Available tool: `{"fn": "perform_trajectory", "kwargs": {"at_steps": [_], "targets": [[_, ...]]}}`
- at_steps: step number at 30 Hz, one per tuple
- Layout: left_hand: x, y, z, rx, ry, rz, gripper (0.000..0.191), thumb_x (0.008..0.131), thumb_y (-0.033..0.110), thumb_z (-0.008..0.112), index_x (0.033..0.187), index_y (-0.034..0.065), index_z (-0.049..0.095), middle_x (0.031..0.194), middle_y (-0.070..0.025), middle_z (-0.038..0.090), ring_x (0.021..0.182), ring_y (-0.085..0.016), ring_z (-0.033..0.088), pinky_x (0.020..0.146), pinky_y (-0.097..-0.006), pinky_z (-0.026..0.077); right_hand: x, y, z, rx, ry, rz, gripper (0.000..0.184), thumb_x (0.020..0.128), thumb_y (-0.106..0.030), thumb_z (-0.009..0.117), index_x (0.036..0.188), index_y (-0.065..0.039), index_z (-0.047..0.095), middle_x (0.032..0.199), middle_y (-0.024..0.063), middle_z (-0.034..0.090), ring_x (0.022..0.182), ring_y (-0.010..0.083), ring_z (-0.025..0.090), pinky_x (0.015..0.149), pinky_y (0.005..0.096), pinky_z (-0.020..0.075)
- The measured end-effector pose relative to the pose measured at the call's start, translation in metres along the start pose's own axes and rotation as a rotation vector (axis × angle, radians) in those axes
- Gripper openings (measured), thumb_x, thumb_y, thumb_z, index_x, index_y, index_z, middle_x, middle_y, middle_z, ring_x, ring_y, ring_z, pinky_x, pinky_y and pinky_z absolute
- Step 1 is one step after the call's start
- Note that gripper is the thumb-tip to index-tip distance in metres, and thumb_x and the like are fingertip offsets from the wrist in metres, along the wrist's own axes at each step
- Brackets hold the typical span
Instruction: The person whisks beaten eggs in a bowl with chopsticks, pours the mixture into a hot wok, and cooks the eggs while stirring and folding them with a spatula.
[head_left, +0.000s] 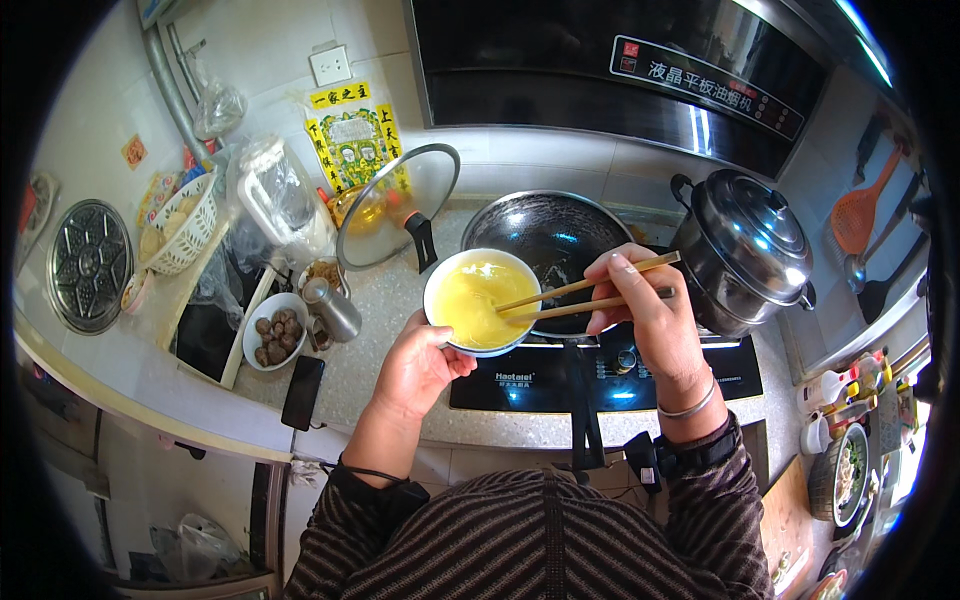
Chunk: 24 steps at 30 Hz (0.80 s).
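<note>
My left hand (424, 361) holds a white bowl (435, 279) by its near left rim, thumb over the edge. Yellow beaten egg (480, 300) fills much of the bowl, and its surface is swirled. In my right hand (652, 315) is a pair of wooden chopsticks (577, 289), their tips dipped in the egg. The bowl is above the near left edge of a dark wok (551, 217), hiding part of it. The wok sits on a black gas stove (517, 382), and its handle (585, 405) points toward me.
A lidded steel pot (750, 247) stands right of the wok. Left are a glass lid (401, 202), a steel pitcher (332, 310), a bowl of brown round items (251, 352) and a phone (304, 394). A wooden board (787, 517) and bottles (829, 386) are at far right.
</note>
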<state>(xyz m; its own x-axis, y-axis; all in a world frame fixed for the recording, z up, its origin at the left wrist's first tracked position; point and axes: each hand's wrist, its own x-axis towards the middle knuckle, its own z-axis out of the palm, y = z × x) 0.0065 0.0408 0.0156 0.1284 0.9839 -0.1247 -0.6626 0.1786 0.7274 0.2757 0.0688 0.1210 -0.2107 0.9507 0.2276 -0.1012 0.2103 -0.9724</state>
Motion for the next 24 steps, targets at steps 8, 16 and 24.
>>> {"fn": "perform_trajectory", "kwargs": {"at_steps": [8, 16, 24], "targets": [[0.001, 0.002, 0.0, -0.01, -0.001, 0.008, 0.048, 0.089, 0.016, 0.059, 0.133, 0.0034, 0.045, 0.104, -0.0142, 0.065, 0.076, -0.025, 0.066, 0.069, -0.0368, 0.055, 0.002, 0.005, 0.002, -0.026, 0.068, -0.114, 0.03, 0.105, -0.019, 0.052, 0.097, 0.006, 0.068, 0.088, 0.0084, 0.065, 0.064, 0.014, 0.068, 0.059, 0.023, 0.057], [0.001, 0.003, -0.002, -0.02, 0.044, 0.005, 0.048, 0.089, 0.016, 0.058, 0.133, 0.0043, 0.045, 0.104, -0.0141, 0.065, 0.076, -0.025, 0.065, 0.07, -0.0372, 0.054, 0.003, 0.008, 0.0, -0.015, -0.051, -0.009, 0.029, 0.106, -0.018, 0.052, 0.098, 0.005, 0.068, 0.095, 0.0081, 0.065, 0.067, 0.0141, 0.069, 0.06, 0.0223, 0.0575], [0.0, 0.002, -0.003, -0.018, 0.013, 0.008, 0.048, 0.089, 0.016, 0.059, 0.133, 0.0044, 0.045, 0.103, -0.0138, 0.065, 0.076, -0.025, 0.065, 0.07, -0.0368, 0.054, 0.003, 0.011, 0.0, 0.005, 0.077, -0.069, 0.03, 0.106, -0.022, 0.051, 0.101, 0.004, 0.067, 0.083, 0.0085, 0.065, 0.063, 0.0152, 0.068, 0.062, 0.0233, 0.0571]]}}
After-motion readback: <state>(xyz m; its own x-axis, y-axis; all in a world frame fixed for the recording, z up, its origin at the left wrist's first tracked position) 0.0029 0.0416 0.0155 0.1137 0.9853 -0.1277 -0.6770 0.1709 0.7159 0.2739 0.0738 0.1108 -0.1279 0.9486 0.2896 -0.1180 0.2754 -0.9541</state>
